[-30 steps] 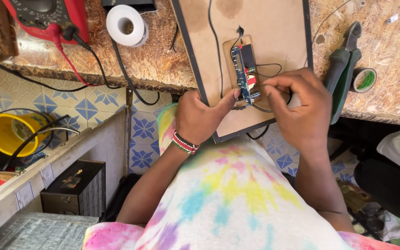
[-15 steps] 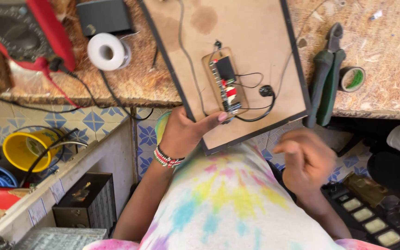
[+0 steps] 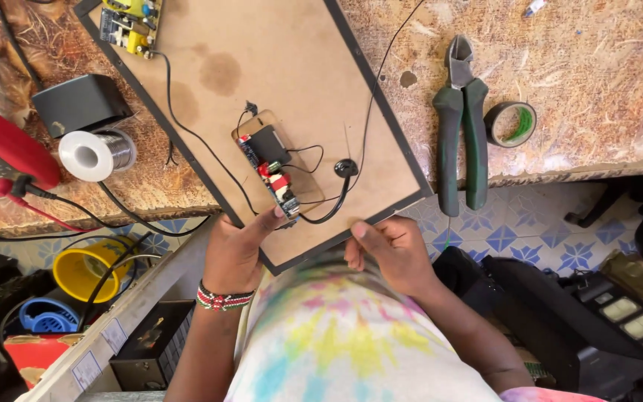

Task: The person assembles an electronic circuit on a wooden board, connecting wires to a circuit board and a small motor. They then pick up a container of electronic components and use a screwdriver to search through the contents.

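Steadying the brown hardboard panel (image 3: 277,82), the left hand (image 3: 236,253) pinched its near edge, thumb touching the small circuit board (image 3: 269,167) lying there amid thin black wires. Right of that board, the right hand (image 3: 388,253) curled loosely below the panel's edge, holding nothing visible. Farther right lay green-handled pliers (image 3: 461,126) on rough chipboard.

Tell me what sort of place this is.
Likely a small electronics repair bench: a bare circuit board with wires lies on a brown work board, beside a spool of solder wire and green-handled pliers.
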